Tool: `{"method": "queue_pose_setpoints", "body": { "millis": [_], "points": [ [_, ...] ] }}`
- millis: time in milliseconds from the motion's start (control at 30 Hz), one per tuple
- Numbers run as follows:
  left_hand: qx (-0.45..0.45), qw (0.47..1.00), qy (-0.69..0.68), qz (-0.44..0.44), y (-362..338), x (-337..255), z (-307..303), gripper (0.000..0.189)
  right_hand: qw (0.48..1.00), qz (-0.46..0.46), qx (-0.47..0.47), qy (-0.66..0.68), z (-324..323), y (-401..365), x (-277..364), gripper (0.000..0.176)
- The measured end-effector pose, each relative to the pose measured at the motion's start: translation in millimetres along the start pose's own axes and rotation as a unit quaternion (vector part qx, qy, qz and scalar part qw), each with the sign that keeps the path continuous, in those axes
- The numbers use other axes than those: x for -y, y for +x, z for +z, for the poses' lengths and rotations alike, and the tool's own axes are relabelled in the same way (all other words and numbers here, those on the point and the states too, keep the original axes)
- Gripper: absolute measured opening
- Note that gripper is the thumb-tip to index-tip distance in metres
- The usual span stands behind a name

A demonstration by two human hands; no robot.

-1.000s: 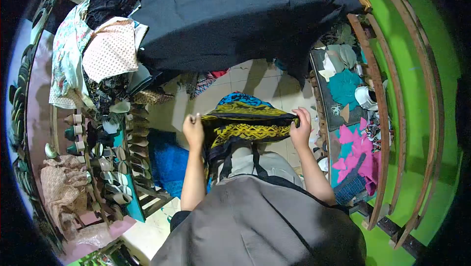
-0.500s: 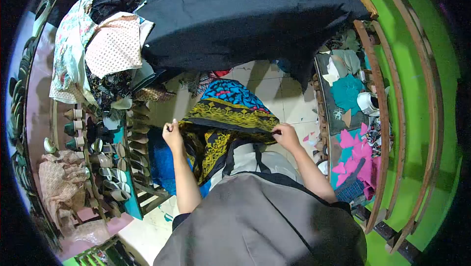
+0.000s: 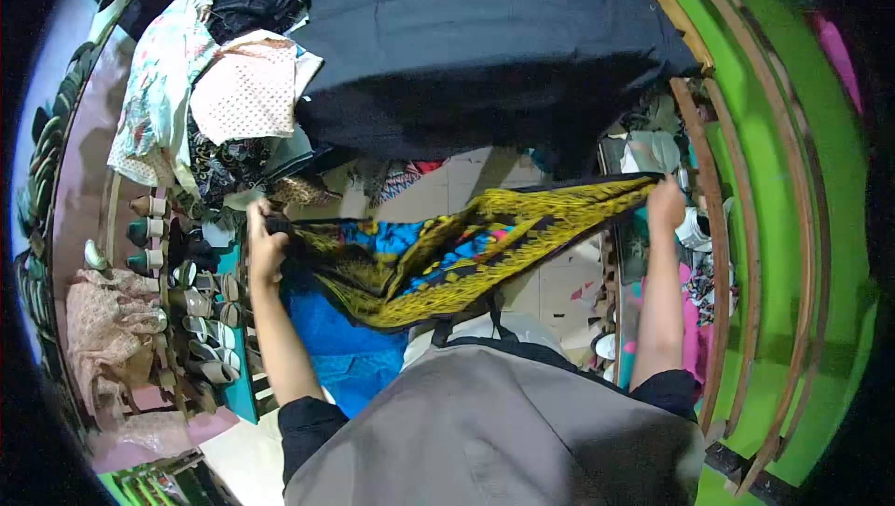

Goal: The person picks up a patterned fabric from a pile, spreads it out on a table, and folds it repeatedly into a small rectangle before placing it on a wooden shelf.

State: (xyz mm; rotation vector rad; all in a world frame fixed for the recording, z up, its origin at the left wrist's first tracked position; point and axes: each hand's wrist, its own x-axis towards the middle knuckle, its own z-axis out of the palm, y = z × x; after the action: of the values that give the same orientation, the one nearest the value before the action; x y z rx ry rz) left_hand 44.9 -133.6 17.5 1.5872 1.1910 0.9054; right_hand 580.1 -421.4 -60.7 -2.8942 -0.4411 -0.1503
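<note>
A patterned cloth [image 3: 485,254] in yellow, black and blue, with touches of pink, hangs stretched between my hands in front of my body. My left hand [image 3: 267,243] is closed on its dark left end. At the right, my right hand [image 3: 665,203] grips the other end, a little higher up. The middle of the cloth sags in folds, and its lower edge is near my waist. Below its left part lies a blue sheet [image 3: 345,338].
Ahead is a surface covered in black cloth [image 3: 485,40]. Fabrics [image 3: 244,86] are heaped at the upper left, above racks of shoes [image 3: 210,329]. Wooden rails [image 3: 713,254] run along the right, beside pink pieces [image 3: 695,329].
My hands have moved far apart and upward, my right hand most. The cloth has gone from hanging bunched to being stretched wide between them.
</note>
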Motion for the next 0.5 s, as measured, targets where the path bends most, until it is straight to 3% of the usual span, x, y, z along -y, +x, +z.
{"method": "queue_pose_setpoints", "body": {
  "millis": [33, 67, 133, 200, 233, 267, 300, 333, 400, 433, 500],
  "points": [
    [-0.028, 0.98, 0.163, 0.109, 17.5, 27.2, -32.0, 0.053, 0.999, -0.001, -0.049, 0.025, 9.1, 16.8, -22.5, 0.025],
    [-0.041, 0.968, 0.213, 0.129, 20.6, 23.0, -48.7, 0.052, 0.994, -0.002, -0.096, 0.05, 19.0, 27.3, -37.2, 0.024],
    [-0.05, 0.961, 0.247, 0.112, 28.2, 29.0, -92.0, 0.054, 0.99, 0.078, -0.094, 0.066, -6.6, 25.5, -34.5, 0.023],
    [-0.03, 0.976, 0.198, 0.082, 31.6, 45.7, -130.6, 0.056, 0.978, 0.017, -0.142, 0.154, 28.5, 57.9, -87.6, 0.021],
    [-0.018, 0.982, 0.188, -0.029, 19.6, 14.6, -126.0, 0.054, 0.951, 0.11, -0.083, 0.275, 20.9, 61.2, -92.3, 0.02],
    [-0.005, 0.991, 0.104, -0.078, 14.6, 8.7, -130.3, 0.06, 0.9, 0.199, -0.021, 0.388, 13.1, 64.2, -98.8, 0.019],
    [0.009, 0.996, 0.047, -0.075, 10.8, 17.5, -137.1, 0.066, 0.908, 0.155, -0.064, 0.384, 47.3, 83.7, -133.9, 0.019],
    [0.023, 0.997, -0.011, -0.071, 6.6, 23.6, -140.0, 0.072, 0.899, 0.237, -0.004, 0.368, -3.5, 57.8, -98.3, 0.019],
    [0.033, 0.993, -0.036, -0.108, 1.5, 30.2, -140.2, 0.08, 0.77, 0.306, -0.013, 0.56, 14.1, 72.3, -117.4, 0.02],
    [-0.017, 0.997, 0.0, -0.075, -1.8, 28.1, -128.5, 0.065, 0.751, 0.305, 0.003, 0.585, 22.7, 76.0, -123.7, 0.016],
    [-0.097, 0.989, 0.112, -0.002, 11.9, 64.2, -142.8, 0.053, 0.711, 0.307, 0.034, 0.632, 33.5, 78.1, -139.1, 0.01]
  ]
}}
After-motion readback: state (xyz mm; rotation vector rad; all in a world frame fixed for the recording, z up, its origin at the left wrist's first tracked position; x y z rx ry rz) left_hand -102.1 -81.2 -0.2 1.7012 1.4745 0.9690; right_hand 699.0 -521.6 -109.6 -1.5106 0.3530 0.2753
